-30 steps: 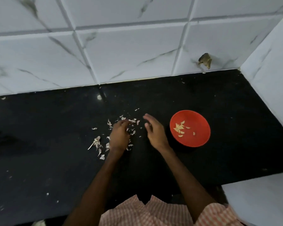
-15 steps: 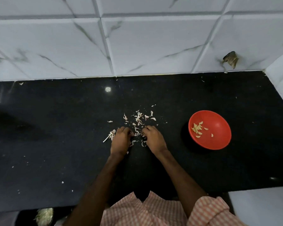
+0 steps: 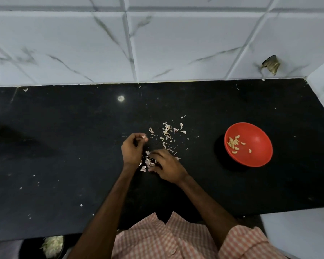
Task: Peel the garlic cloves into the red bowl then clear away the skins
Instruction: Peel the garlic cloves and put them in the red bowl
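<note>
Left hand [image 3: 132, 150] mid-frame, fingers curled, pinching a skin scrap [image 3: 144, 137]. Right hand [image 3: 166, 166] beside it, fingers relaxed on skins [image 3: 147, 162]. Cloves [image 3: 233, 143] in red bowl [image 3: 258, 157], right.

2 bare forearms, both extended forward and converging. Left hand [image 3: 132, 151]: back facing up, fingers curled inward, thumb and fingertips pinching a small pale garlic skin scrap [image 3: 143, 136]. Right hand [image 3: 167, 166]: palm down, fingers loosely spread, pointing left toward the left wrist, nothing visibly gripped.
</note>
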Motion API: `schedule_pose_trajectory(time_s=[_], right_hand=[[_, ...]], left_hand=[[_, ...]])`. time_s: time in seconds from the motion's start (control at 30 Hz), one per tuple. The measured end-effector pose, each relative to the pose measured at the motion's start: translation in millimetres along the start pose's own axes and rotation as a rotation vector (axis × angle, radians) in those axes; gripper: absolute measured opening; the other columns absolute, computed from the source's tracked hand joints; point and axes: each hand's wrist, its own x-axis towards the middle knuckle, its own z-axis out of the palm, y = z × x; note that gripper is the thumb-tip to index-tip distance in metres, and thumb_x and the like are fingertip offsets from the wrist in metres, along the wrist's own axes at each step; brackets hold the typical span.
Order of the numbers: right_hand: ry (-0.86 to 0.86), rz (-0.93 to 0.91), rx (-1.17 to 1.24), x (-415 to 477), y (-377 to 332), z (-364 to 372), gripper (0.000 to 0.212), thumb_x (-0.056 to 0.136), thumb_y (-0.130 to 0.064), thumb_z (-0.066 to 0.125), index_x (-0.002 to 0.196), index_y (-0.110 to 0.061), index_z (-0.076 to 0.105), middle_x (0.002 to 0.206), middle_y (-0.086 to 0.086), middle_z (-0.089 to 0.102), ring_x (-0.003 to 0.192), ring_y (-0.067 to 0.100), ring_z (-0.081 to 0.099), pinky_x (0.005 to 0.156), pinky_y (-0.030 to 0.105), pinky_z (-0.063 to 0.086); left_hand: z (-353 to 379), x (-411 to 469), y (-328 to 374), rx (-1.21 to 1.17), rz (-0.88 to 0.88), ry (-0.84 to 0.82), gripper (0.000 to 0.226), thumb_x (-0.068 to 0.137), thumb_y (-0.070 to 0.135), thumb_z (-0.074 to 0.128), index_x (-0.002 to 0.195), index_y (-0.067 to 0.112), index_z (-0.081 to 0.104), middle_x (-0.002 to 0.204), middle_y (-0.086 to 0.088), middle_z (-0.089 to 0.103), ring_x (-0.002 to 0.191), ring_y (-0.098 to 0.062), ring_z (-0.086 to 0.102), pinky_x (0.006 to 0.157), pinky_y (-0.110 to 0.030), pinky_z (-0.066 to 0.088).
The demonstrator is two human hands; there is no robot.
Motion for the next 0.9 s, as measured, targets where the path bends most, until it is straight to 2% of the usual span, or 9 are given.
schedule_pose_trajectory(time_s=[0.07,0.17,0.27,0.4,0.47,0.57,0.63,0.77,0.9], right_hand=[[-0.012,-0.046,-0.056,2,-1,6,0.036,0.078,-0.022,0.081,0.108,-0.005,0.071,0.111,0.011,0.065,0.105,0.024,0.055,0.091,0.03,0.046],[0.016,0.019,-0.089,9,2,5,0.013,0.084,-0.012,0.076,0.095,-0.006,0.071,0.096,0.009,0.062,0.09,0.026,0.059,0.079,0.039,0.053],[0.049,0.112,-0.062,12,5,2,0.004,0.09,-0.008,0.069,0.094,-0.007,0.071,0.093,0.007,0.061,0.089,0.023,0.058,0.077,0.043,0.053],[0.103,0.069,-0.089,17,2,5,0.012,0.088,0.0,0.067,0.097,-0.007,0.071,0.095,0.006,0.061,0.09,0.022,0.058,0.079,0.038,0.054],[0.1,0.03,-0.099,21,-5,10,0.013,0.089,-0.008,0.07,0.102,-0.007,0.072,0.101,0.006,0.063,0.094,0.023,0.059,0.083,0.037,0.055],[0.003,-0.014,-0.069,24,-18,17,0.034,0.088,-0.026,0.074,0.116,-0.007,0.069,0.116,0.009,0.062,0.107,0.024,0.056,0.09,0.031,0.049],[-0.06,-0.089,-0.09,23,-20,22,0.035,0.085,-0.021,0.076,0.117,-0.007,0.068,0.122,0.01,0.061,0.111,0.026,0.054,0.093,0.033,0.048],[-0.04,-0.047,-0.166,25,-15,21,0.028,0.081,0.009,0.065,0.105,-0.006,0.071,0.107,0.009,0.062,0.098,0.027,0.058,0.079,0.041,0.057],[0.102,0.111,-0.02,28,-10,8,0.011,0.088,-0.001,0.068,0.096,-0.005,0.074,0.092,0.008,0.067,0.085,0.022,0.065,0.076,0.025,0.051]], left_hand=[[-7,-1,-5,0.017,0.003,-0.028,0.011,0.084,0.013,0.077,0.093,0.018,0.072,0.082,0.006,0.072,0.075,-0.004,0.065,0.073,-0.021,0.053],[-16,-5,-11,0.067,0.022,-0.041,0.013,0.082,0.015,0.079,0.092,0.019,0.072,0.082,0.009,0.072,0.074,0.001,0.065,0.07,-0.017,0.052],[-27,-7,-13,0.102,0.042,-0.021,0.013,0.084,0.015,0.077,0.097,0.018,0.073,0.087,0.012,0.072,0.081,0.002,0.067,0.073,-0.015,0.053],[-44,-5,-18,0.07,0.021,0.043,0.008,0.089,0.013,0.072,0.097,0.015,0.074,0.089,0.009,0.074,0.083,0.001,0.07,0.076,-0.015,0.055],[-51,-4,-22,0.065,-0.012,0.093,0.006,0.09,0.012,0.07,0.095,0.015,0.073,0.088,0.008,0.074,0.081,0.001,0.07,0.075,-0.017,0.055],[-55,-4,-29,0.102,-0.041,0.121,0.006,0.088,0.013,0.073,0.092,0.017,0.071,0.087,0.012,0.072,0.081,0.002,0.067,0.076,-0.014,0.053],[-54,-7,-33,0.132,-0.037,0.08,0.01,0.085,0.012,0.076,0.092,0.016,0.07,0.086,0.012,0.07,0.079,0.004,0.064,0.074,-0.01,0.05],[-47,-8,-41,0.196,-0.014,-0.021,0.017,0.086,0.016,0.075,0.102,0.017,0.07,0.087,0.009,0.069,0.08,0.0,0.064,0.077,-0.022,0.054],[-45,-6,-39,0.305,0.021,-0.092,0.031,0.085,0.029,0.076,0.113,0.021,0.068,0.097,0.007,0.064,0.084,-0.007,0.062,0.079,-0.027,0.051]])
